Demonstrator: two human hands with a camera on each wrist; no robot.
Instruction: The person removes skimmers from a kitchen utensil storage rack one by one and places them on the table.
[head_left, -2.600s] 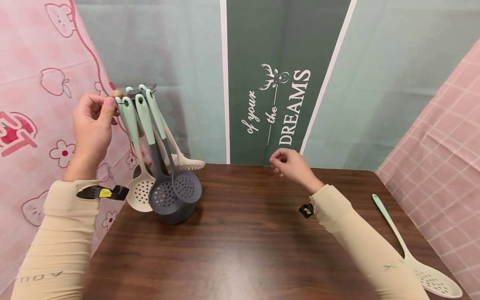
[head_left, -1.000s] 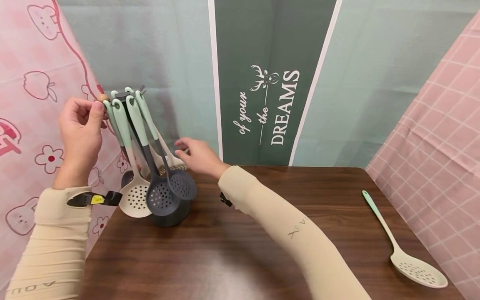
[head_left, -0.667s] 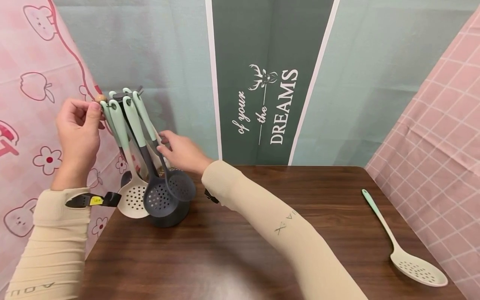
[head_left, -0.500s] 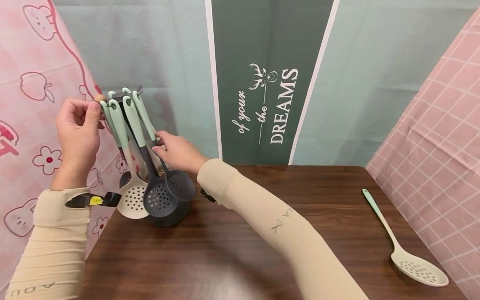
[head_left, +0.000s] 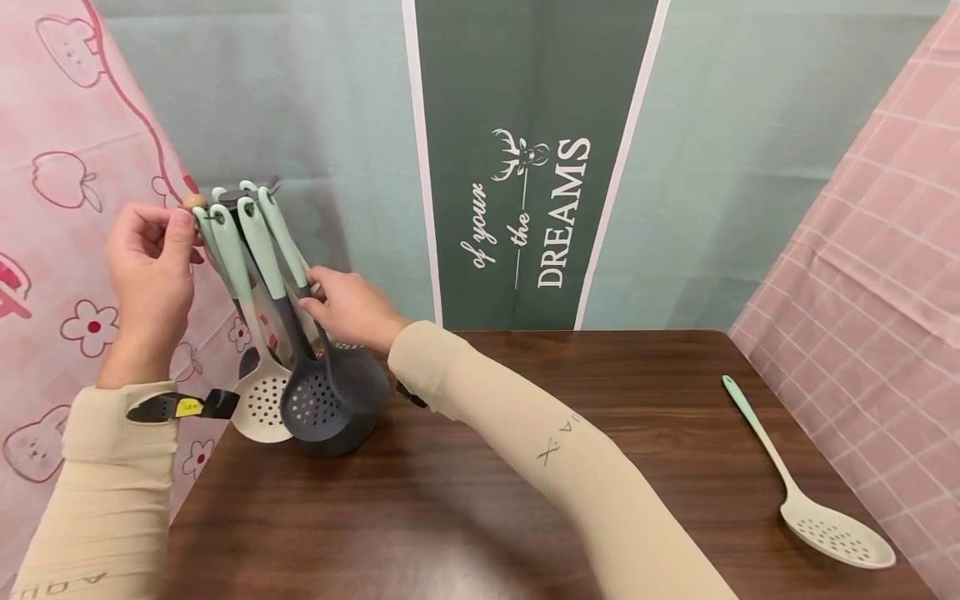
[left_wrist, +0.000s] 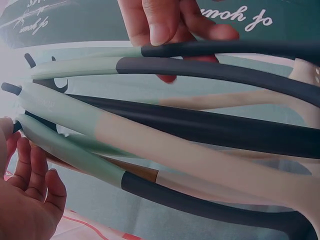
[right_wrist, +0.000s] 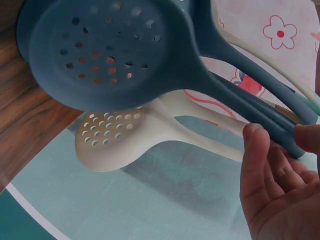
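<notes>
A utensil rack (head_left: 234, 198) with hooks, a round dark base (head_left: 337, 446) and a wooden knob (head_left: 194, 201) stands at the table's left. Several mint-handled utensils hang from it, among them a cream skimmer (head_left: 258, 432) and a dark grey skimmer (head_left: 303, 432). My left hand (head_left: 152, 271) pinches a hook end near the rack's top. My right hand (head_left: 356, 308) grips the shaft of another hanging grey skimmer (right_wrist: 175, 65), just below its mint handle, with thumb and fingers on either side. Another cream utensil (right_wrist: 145, 135) with holes hangs behind it in the right wrist view.
A cream slotted spoon (head_left: 801, 512) with a mint handle lies at the right of the brown wooden table (head_left: 480, 483). Printed pink cloth (head_left: 60, 225) hangs close on the left, green lettered cloth (head_left: 465, 100) behind, pink checked cloth (head_left: 885, 275) on the right.
My right hand has come leftward across the table to the rack and taken hold of a grey skimmer's shaft. My left hand keeps its pinch at the rack's top.
</notes>
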